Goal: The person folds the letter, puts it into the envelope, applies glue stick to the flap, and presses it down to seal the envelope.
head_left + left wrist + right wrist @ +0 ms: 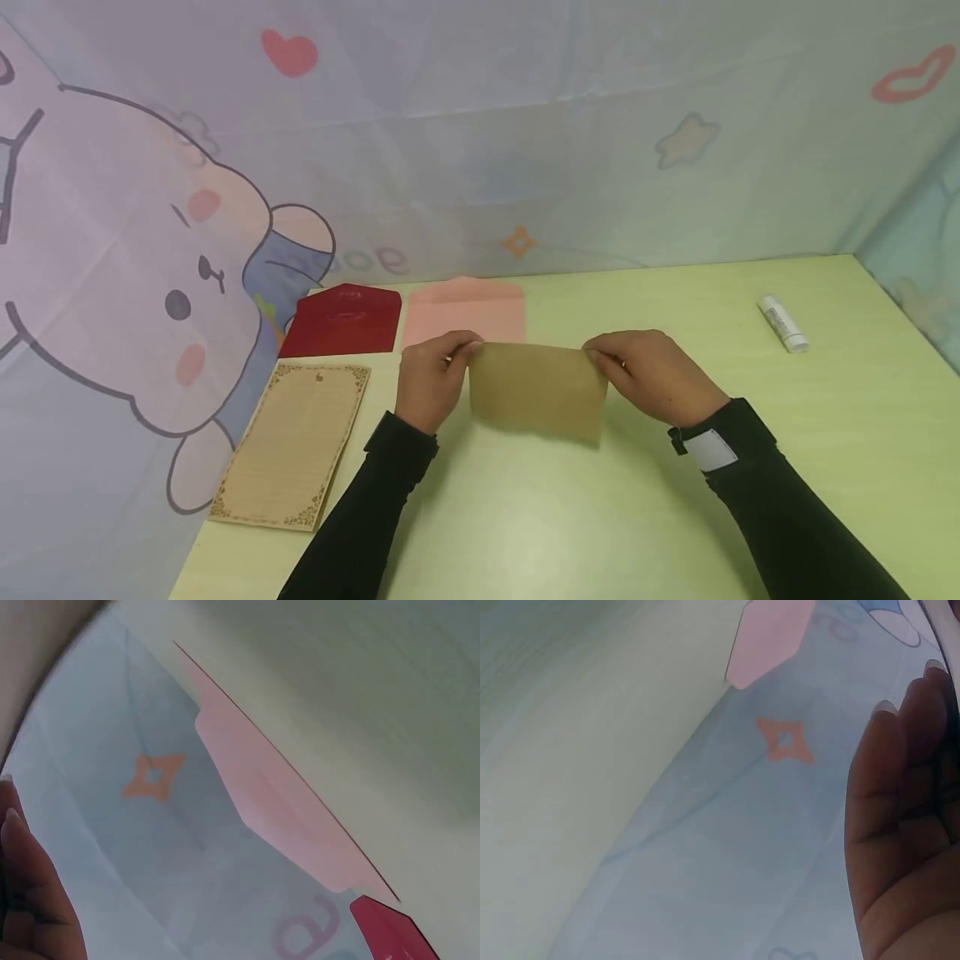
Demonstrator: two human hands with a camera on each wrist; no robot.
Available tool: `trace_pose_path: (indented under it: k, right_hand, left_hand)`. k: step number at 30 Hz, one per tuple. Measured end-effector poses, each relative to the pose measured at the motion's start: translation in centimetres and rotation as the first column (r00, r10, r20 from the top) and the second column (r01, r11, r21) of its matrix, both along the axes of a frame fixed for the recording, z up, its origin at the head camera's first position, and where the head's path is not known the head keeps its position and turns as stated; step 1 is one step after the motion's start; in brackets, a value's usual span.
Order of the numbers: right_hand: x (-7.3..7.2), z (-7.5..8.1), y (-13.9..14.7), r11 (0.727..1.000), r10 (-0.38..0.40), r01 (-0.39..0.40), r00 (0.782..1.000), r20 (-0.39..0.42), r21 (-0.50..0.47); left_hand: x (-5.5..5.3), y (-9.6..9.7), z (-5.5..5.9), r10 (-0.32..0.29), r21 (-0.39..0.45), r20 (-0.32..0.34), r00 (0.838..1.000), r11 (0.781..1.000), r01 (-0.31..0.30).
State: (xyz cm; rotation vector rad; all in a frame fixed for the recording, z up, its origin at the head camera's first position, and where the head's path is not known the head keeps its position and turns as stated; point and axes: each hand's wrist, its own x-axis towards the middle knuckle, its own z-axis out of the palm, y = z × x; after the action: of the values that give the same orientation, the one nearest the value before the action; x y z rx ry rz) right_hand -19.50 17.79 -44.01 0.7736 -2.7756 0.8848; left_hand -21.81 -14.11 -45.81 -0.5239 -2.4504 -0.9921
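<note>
A plain brown rectangle of paper (536, 392) hangs in front of me over the table. My left hand (435, 377) pinches its top left corner between thumb and fingers. At the top right corner, my right hand (656, 373) pinches it in the same way. The lower edge bows slightly, with the right bottom corner drooping lowest. Just behind the left hand lies a pink envelope (465, 307), flap up, its near edge partly covered. In the wrist views, the left fingers (41, 896) and right fingers (881, 802) show at the frame edges.
A red envelope (348, 323) lies left of the pink one, flap up. Nearer, at the table's left edge, is tan letter paper (292, 442) with an ornate border. A white glue stick (783, 323) lies far right. A printed cloth (480, 167) hangs behind the pale table (847, 467).
</note>
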Motion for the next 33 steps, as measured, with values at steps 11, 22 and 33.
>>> trace_pose_path:
  k: [11, 22, 33]
  right_hand:
    - [0.1, 0.0, 0.6, 1.000, 0.011, -0.009, 0.999, 0.050, -0.029]
    - [0.5, 0.2, 0.8, 0.993, -0.007, 0.013, 0.999, 0.050, -0.118]
    - [0.6, 0.2, -1.2, 0.958, 0.235, -0.234, 0.972, -0.019, -0.167]
  left_hand:
    - [-0.2, 0.2, 0.1, 0.034, -0.001, 0.035, 0.999, 0.999, -0.034]
    - [0.3, 0.7, 0.3, -0.006, 0.037, 0.064, 0.998, 0.999, 0.003]
    - [1.6, 1.9, 1.2, -0.170, 0.140, 0.207, 0.964, 0.980, 0.143]
